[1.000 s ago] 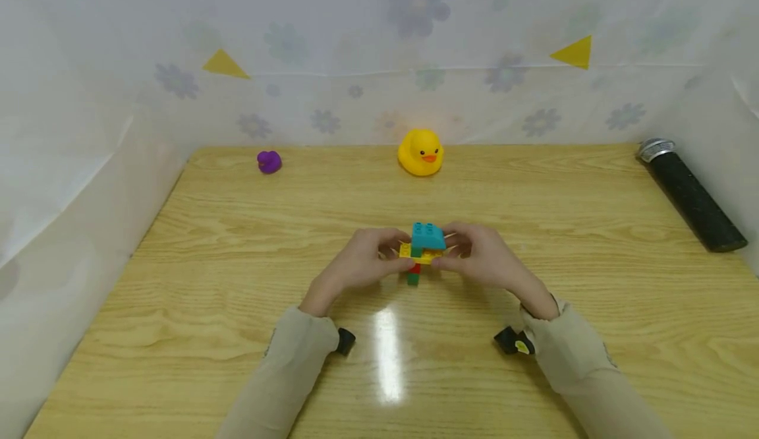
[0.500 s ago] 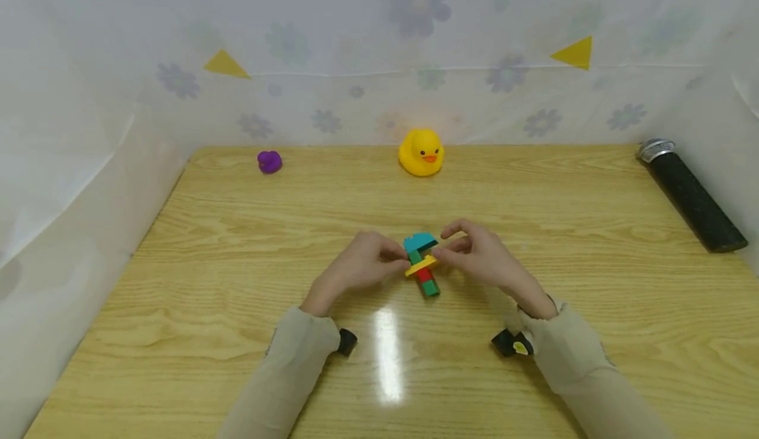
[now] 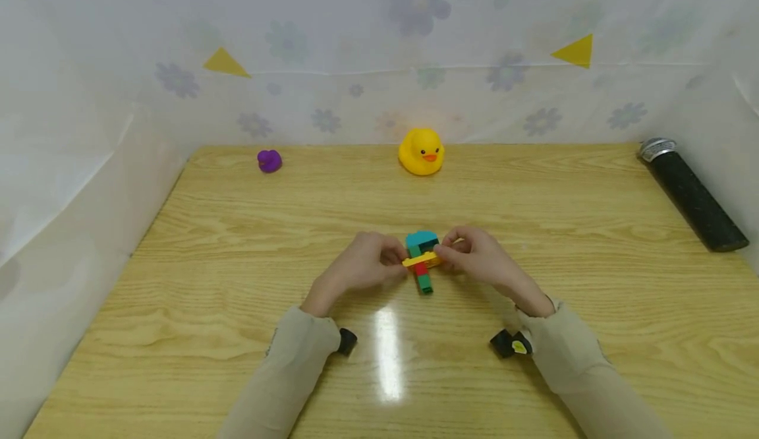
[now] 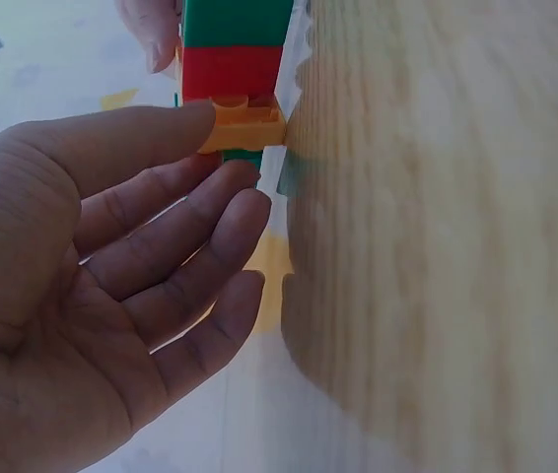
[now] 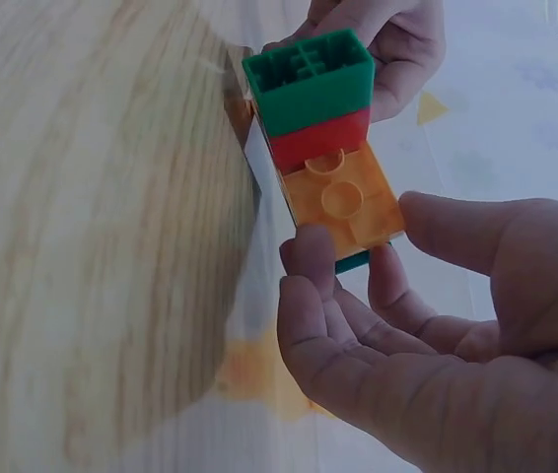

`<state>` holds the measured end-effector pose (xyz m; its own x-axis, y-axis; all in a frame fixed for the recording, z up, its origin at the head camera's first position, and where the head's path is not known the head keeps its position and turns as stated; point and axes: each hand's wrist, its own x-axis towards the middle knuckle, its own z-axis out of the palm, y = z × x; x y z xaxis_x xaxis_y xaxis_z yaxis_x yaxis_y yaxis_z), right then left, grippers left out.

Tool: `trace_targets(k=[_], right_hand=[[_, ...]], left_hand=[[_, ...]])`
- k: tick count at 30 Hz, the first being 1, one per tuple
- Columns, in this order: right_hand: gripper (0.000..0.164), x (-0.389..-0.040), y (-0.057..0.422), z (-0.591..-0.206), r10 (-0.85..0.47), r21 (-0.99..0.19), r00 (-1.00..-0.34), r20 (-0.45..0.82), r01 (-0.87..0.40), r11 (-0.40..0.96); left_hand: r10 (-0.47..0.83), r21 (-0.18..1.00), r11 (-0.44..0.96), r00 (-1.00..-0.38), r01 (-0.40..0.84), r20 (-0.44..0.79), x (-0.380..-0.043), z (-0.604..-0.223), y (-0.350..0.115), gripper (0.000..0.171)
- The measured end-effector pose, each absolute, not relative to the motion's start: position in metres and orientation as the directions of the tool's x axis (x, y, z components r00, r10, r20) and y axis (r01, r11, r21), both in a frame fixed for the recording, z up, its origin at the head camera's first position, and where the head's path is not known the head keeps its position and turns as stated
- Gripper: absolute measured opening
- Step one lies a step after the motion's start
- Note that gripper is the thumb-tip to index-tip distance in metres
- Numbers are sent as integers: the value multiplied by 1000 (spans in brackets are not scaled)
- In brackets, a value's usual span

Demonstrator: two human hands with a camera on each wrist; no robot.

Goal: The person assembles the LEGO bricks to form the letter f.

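Observation:
Between the two hands is a small toy-brick build, its lower end tipped toward the person. It has a blue sloped brick (image 3: 421,238) at the far end, then a green piece, a yellow plate (image 5: 343,202) set crosswise, a red brick (image 5: 320,141) and a green brick (image 5: 316,94) with its hollow underside showing. My left hand (image 3: 365,261) pinches the left end of the yellow plate between thumb and fingers. At the plate's other end, my right hand (image 3: 483,260) pinches it with thumb and fingertips. The blue brick is hidden in both wrist views.
A yellow rubber duck (image 3: 421,153) stands at the back middle of the wooden table (image 3: 237,228), and a small purple duck (image 3: 269,161) at back left. On the right lies a black microphone-like object (image 3: 690,192). A white flowered sheet (image 3: 356,43) hangs behind.
The build has tipped, bringing its lower green end toward the person. My right fingers, spread half a second ago, have drawn in on the plate. My left hand has barely moved.

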<state>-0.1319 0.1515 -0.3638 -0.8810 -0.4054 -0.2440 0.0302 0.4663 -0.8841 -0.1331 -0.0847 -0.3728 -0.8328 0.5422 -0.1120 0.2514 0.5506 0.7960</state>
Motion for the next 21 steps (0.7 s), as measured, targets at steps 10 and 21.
trace_targets(k=[10,21], right_hand=[[16,-134,152,-368,-441,-898,-869,-224,8,440],[13,-134,152,-370,-397,-874,-892,-218,-3,485]], left_hand=[[488,780,582,-866,232,-107,-134,-375,-83,7],[447,747,624,-889,229,-100,-132,-375,-81,14]])
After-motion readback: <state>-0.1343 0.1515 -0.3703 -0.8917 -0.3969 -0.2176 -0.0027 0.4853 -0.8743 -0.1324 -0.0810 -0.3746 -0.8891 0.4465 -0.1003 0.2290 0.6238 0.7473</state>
